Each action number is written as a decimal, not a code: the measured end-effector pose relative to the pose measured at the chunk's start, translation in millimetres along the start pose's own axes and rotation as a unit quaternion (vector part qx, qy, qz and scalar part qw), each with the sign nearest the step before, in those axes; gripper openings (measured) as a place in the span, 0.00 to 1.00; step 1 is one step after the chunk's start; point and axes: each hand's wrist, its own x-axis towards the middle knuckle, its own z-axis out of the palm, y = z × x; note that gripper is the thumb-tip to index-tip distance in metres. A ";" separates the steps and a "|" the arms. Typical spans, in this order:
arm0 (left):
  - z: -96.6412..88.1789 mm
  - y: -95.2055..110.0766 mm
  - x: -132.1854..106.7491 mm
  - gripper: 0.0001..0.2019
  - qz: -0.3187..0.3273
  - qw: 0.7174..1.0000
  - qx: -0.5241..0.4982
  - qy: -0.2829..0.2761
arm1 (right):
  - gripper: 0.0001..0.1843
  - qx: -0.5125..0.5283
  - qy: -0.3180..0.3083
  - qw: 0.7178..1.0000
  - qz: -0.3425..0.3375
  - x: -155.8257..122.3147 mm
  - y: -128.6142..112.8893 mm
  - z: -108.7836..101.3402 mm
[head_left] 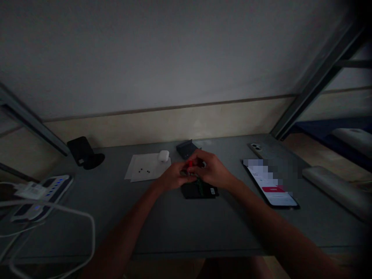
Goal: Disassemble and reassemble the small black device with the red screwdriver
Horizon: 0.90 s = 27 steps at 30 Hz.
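My two hands meet over the middle of the desk. My right hand (213,168) is closed, its fingertips pinching a small red object (190,164) whose kind I cannot make out. Against it my left hand (173,175) is closed too; whatever lies between its fingers is hidden. Just below both hands sits a flat black casing (193,193) with a green circuit board (200,186) showing in it, partly covered by the fingers. Behind my right hand lies a dark grey angular piece (186,149).
White paper sheets (136,162) at left carry several tiny black bits and a white earbud case (164,155). A black stand (81,151) and a power strip (58,190) with cables are further left. At right lie a lit tablet (270,186), a phone (257,149) and a grey case (334,190).
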 end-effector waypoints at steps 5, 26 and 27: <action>3.1 0.6 -0.6 0.09 -0.008 0.999 0.008 0.037 | 0.07 -0.012 0.024 0.999 -0.031 0.0 -1.9 2.6; -2.2 12.2 -1.6 0.08 0.020 0.993 0.119 0.012 | 0.02 0.086 0.007 0.995 0.043 0.9 -6.2 3.9; -7.0 14.8 -2.5 0.08 0.015 0.990 0.137 0.018 | 0.02 0.077 0.012 0.996 0.039 1.0 -6.6 4.4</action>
